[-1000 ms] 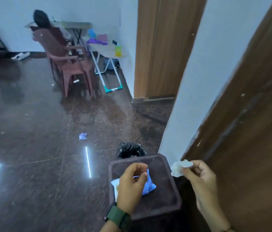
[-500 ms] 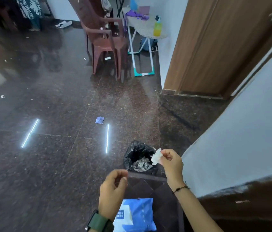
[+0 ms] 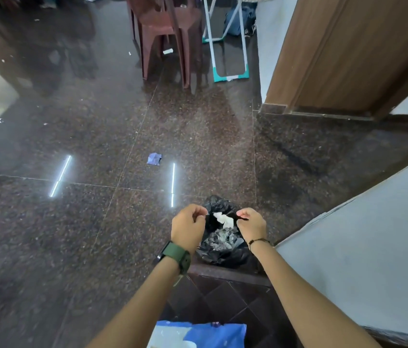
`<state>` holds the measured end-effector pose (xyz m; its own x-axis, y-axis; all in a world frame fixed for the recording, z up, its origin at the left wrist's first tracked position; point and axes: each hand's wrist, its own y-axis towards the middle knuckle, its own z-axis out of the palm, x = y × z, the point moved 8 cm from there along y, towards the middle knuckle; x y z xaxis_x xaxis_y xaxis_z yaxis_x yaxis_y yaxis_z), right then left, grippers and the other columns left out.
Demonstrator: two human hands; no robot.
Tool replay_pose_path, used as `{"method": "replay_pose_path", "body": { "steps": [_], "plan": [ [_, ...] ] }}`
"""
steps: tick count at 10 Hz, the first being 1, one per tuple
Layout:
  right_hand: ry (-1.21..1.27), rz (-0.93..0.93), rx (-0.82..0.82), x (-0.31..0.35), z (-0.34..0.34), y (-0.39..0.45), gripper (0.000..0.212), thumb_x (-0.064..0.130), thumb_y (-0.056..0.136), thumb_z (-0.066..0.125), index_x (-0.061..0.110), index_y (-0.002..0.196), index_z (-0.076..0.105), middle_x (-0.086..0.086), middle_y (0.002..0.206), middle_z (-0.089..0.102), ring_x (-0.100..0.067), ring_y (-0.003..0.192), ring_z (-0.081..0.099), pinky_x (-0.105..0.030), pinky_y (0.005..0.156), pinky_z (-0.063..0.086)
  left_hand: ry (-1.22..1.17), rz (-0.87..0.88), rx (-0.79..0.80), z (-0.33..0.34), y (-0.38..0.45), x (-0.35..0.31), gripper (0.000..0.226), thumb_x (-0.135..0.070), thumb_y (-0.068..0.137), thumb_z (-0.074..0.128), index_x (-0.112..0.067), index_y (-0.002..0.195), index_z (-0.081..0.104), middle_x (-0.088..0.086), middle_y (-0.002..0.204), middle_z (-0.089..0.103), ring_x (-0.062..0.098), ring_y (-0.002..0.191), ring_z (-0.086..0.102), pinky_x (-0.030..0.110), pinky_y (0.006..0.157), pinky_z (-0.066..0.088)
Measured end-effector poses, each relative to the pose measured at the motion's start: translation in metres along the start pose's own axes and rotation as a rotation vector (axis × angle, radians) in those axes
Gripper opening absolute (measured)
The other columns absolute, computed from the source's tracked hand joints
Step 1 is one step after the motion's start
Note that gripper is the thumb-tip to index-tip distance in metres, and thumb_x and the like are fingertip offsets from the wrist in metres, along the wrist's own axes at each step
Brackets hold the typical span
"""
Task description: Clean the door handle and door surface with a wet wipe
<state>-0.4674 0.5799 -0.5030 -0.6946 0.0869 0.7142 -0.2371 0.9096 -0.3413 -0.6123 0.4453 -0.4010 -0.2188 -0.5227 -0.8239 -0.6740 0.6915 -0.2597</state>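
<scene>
1. Both hands are held over the mouth of a bin lined with a black bag (image 3: 219, 252), which stands on the floor against the far edge of a dark stool top (image 3: 223, 292).
2. The left hand (image 3: 188, 228) is curled, thumb and forefinger pinched together; the right hand (image 3: 251, 224) is curled the same way. Each seems to pinch the rim of the black liner, but the view is too small to confirm this.
3. The used wet wipe (image 3: 224, 219), white and crumpled, sits between the two hands above the bin opening. Whether either hand touches it cannot be told.
4. Grey crumpled waste (image 3: 221, 238) lies inside the bin beneath the wipe.
5. A blue and white wipes pack (image 3: 213, 335) lies on the stool top at its near edge, between the two forearms.
6. The left wrist carries a green-strapped watch (image 3: 176, 256); the right wrist carries a thin dark cord (image 3: 258, 241).
7. A white wall (image 3: 363, 259) runs just beside the bin and stool on the right.
8. A wooden door (image 3: 343, 51) stands at the far right, well apart from the hands.
9. On the dark polished floor (image 3: 72, 234), a small blue scrap (image 3: 154, 159) lies beyond the bin.
10. A brown plastic chair (image 3: 165, 33) and a white folding frame (image 3: 225, 46) stand at the far side of the floor.
</scene>
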Motion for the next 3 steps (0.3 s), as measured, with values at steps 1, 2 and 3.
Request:
{"method": "replay_pose_path", "body": {
  "steps": [1, 2, 3],
  "plan": [
    [0.021, 0.016, -0.014, -0.012, 0.000, -0.004, 0.027, -0.008, 0.084, 0.047, 0.005, 0.095, 0.068, -0.009, 0.107, 0.069, -0.023, 0.101, 0.061, -0.020, 0.079, 0.042, 0.022, -0.008, 0.027, 0.005, 0.002, 0.009, 0.019, -0.004, 0.083, 0.047, -0.012, 0.089, 0.064, -0.003, 0.082, 0.059, 0.009, 0.074, 0.052, 0.022, 0.072, 0.040],
    [0.111, 0.015, -0.013, -0.015, -0.006, -0.016, 0.030, -0.010, 0.083, 0.044, 0.005, 0.088, 0.069, -0.013, 0.099, 0.070, -0.028, 0.093, 0.064, -0.035, 0.082, 0.053, 0.020, 0.001, 0.050, 0.006, -0.004, 0.007, 0.019, -0.004, 0.083, 0.047, -0.010, 0.090, 0.064, -0.002, 0.085, 0.060, 0.011, 0.077, 0.054, 0.023, 0.074, 0.043],
    [0.133, 0.009, -0.031, -0.004, -0.018, -0.028, 0.030, -0.008, 0.082, 0.045, 0.010, 0.083, 0.070, -0.011, 0.096, 0.072, -0.028, 0.088, 0.065, -0.039, 0.081, 0.054, 0.023, -0.001, 0.052, 0.001, -0.013, -0.002, 0.020, -0.004, 0.083, 0.047, -0.010, 0.090, 0.064, 0.001, 0.087, 0.063, 0.014, 0.079, 0.055, 0.025, 0.076, 0.046]
  ]
}}
